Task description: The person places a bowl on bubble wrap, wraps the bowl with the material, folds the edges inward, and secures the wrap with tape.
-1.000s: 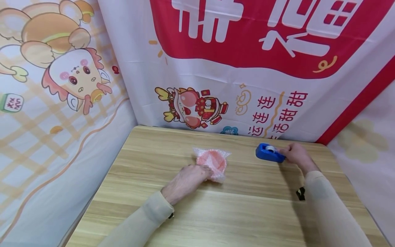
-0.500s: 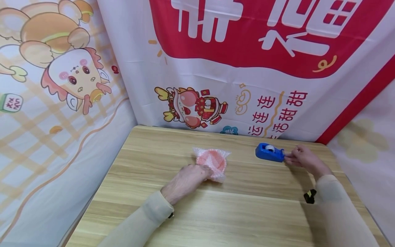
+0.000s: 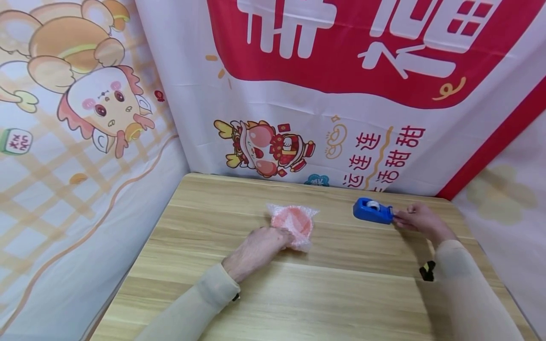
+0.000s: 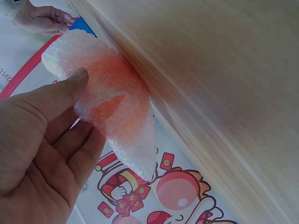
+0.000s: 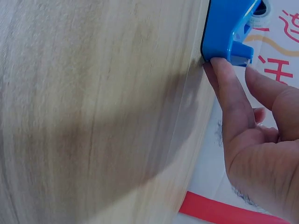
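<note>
A pinkish-orange round item in clear bubble wrap point(image 3: 294, 222) lies on the table left of a blue tape dispenser. My left hand point(image 3: 258, 248) holds the bundle's near edge; in the left wrist view the thumb lies on top of the bubble wrap point(image 4: 114, 100) and the fingers go beneath. At the cutter end of the tape dispenser point(image 3: 368, 215) is my right hand point(image 3: 420, 221). In the right wrist view a straight index finger touches the front of the dispenser point(image 5: 222, 32). The thumb, apart from it, is right at the cutter edge; any tape there is too small to make out.
The wooden table point(image 3: 315, 293) ends at a white and red printed cloth point(image 3: 192, 109) behind it. Another printed cloth point(image 3: 141, 189) hangs along the left side. A roll of tape point(image 3: 373, 205) sits in the dispenser, near the table's back edge.
My right hand has drawn back to the right from over the dispenser's tape roll to its cutter end, then stayed nearly still. The left hand and bundle have not moved.
</note>
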`<state>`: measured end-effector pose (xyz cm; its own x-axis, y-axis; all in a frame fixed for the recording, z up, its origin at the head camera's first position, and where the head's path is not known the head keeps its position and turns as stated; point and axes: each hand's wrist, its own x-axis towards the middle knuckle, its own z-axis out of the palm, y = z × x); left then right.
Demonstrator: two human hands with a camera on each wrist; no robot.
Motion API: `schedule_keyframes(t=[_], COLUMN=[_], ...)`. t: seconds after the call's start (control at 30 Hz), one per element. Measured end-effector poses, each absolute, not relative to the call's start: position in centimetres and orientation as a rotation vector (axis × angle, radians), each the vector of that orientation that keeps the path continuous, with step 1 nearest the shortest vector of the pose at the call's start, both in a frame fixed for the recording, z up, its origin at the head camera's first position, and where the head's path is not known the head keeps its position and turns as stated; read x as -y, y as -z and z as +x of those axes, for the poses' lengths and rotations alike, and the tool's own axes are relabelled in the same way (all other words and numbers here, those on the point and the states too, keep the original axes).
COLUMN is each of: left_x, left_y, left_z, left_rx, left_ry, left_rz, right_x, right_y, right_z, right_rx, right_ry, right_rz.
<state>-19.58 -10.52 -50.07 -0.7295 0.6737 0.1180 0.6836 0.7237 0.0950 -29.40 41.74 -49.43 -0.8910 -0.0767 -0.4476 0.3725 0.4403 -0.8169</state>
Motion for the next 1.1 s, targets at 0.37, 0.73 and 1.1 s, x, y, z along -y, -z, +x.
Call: schedule_keyframes(t=[0.37, 0.73, 1.1], left_x=[10.6, 10.8, 10.8], left_y=[50.1, 50.2, 50.1], left_z=[-19.6, -19.5, -19.5], left_rx=[2.855, 2.815, 2.847], left_ry=[0.196, 0.224, 0.318], left_rz=[-1.122, -1.146, -1.153], right_x=[-41.2, -41.4, -41.8], right_y=[49.3, 49.6, 51.9], right_z=[-30.6, -31.1, -31.2], right_rx=[-2.427, -2.376, -2.5], right_ry=[1.187, 1.165, 1.075], right_rz=[0.321, 0.365, 0.369])
